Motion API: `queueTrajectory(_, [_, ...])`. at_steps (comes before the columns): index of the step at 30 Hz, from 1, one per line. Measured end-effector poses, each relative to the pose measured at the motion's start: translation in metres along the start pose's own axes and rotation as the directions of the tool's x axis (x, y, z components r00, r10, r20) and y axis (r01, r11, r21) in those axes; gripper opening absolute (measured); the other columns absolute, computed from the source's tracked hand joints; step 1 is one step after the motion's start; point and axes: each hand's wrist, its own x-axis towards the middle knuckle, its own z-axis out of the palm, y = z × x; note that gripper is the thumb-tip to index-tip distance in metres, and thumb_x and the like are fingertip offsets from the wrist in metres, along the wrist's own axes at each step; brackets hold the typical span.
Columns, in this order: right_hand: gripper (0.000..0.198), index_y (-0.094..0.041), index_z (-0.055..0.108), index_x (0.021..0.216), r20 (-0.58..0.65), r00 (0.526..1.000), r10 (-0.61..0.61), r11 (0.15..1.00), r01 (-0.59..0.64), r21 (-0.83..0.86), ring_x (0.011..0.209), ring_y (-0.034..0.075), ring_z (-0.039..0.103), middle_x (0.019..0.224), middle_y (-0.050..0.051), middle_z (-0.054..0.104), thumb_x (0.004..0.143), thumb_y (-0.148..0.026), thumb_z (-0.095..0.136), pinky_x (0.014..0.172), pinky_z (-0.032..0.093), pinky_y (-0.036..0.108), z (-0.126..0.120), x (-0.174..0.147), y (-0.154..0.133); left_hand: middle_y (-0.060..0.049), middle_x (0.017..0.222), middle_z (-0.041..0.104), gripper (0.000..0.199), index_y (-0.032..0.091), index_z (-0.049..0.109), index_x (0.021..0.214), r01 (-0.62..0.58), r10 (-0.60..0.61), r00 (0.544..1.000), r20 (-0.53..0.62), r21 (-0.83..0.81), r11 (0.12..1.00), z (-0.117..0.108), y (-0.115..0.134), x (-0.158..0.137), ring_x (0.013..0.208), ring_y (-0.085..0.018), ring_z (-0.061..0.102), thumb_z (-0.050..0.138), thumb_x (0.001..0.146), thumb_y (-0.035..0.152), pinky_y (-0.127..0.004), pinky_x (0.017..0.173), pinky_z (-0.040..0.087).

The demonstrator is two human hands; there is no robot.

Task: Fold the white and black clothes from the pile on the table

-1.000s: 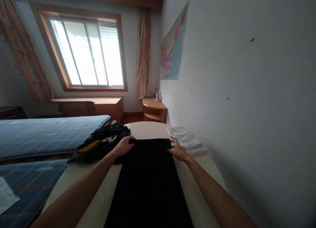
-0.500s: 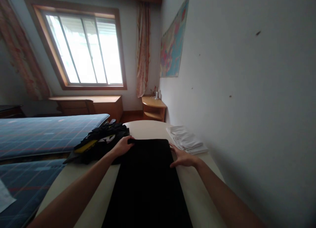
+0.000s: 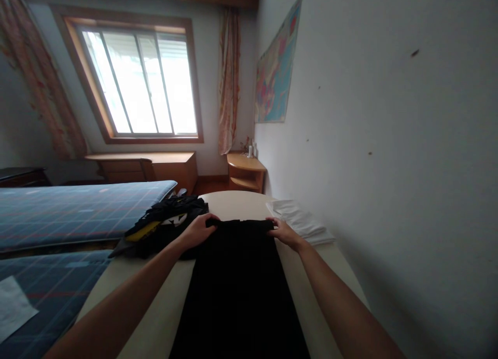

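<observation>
A pair of black trousers (image 3: 239,286) lies lengthwise on the cream table (image 3: 237,199), its waist edge at the far end and its near end running out of view. My left hand (image 3: 200,230) pinches the far left corner of the waist. At the far right corner, my right hand (image 3: 283,231) grips the same edge between thumb and fingers. The cloth between both hands is almost straight, with a small notch near its middle. Left of the trousers sits a heap of dark clothes (image 3: 167,224) with a yellow patch. Folded white cloth (image 3: 301,221) rests beyond my right hand.
A bare white wall (image 3: 389,203) runs close along the table's right side. To the left are blue plaid mattresses (image 3: 78,211), with a white sheet (image 3: 15,304) on the lower one. Wooden desks (image 3: 171,164) and a small corner shelf (image 3: 245,163) stand under the window.
My right hand has gone from spread fingers beside the trousers to a grip on the waist corner. My left hand keeps its hold. The view has shifted slightly.
</observation>
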Motion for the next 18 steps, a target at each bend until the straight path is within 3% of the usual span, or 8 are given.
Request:
queueTrajectory(5, [0.073,-0.016,0.059,0.129,0.042,0.997,-0.06,0.997,0.061,-0.036,0.092,0.019,0.065,0.105,0.004,0.071,0.057,-0.006,0.059,0.082,0.051,0.03,-0.013,-0.021,-0.035,-0.003,0.088,0.073,0.035,0.017,0.071,0.101,-0.029,0.029,1.0,-0.008,-0.01,1.0,-0.014,0.014,-0.014,0.083,-0.023,0.067,0.06,0.072,0.033,-0.034,0.081,0.053])
queueTrajectory(8, [0.07,-0.017,0.06,0.128,0.084,0.985,-0.151,0.978,0.161,-0.13,0.086,0.017,0.063,0.103,0.003,0.07,0.059,-0.006,0.057,0.076,0.05,0.028,-0.019,-0.044,-0.063,-0.003,0.092,0.073,0.033,0.019,0.071,0.102,-0.073,0.073,0.997,-0.021,0.008,0.997,-0.026,0.022,-0.03,0.085,-0.022,0.066,0.062,0.074,0.034,-0.034,0.081,0.053])
queueTrajectory(14, [0.059,-0.021,0.063,0.123,0.129,0.964,-0.233,0.938,0.258,-0.233,0.092,0.018,0.063,0.102,0.003,0.07,0.066,-0.009,0.054,0.084,0.049,0.031,-0.013,-0.119,-0.116,-0.004,0.096,0.07,0.034,0.019,0.067,0.105,-0.078,0.08,0.996,0.041,-0.066,0.995,-0.044,0.04,-0.082,0.082,-0.02,0.065,0.065,0.078,0.04,-0.029,0.071,0.054])
queueTrajectory(18, [0.051,-0.023,0.066,0.116,0.111,0.945,-0.306,0.882,0.326,-0.341,0.094,0.02,0.062,0.098,0.003,0.069,0.069,-0.009,0.053,0.089,0.047,0.035,0.002,-0.169,-0.129,-0.003,0.097,0.07,0.03,0.02,0.065,0.107,-0.076,0.081,0.991,0.111,-0.047,0.996,-0.048,0.049,-0.126,0.084,-0.019,0.066,0.063,0.081,0.034,-0.027,0.075,0.054])
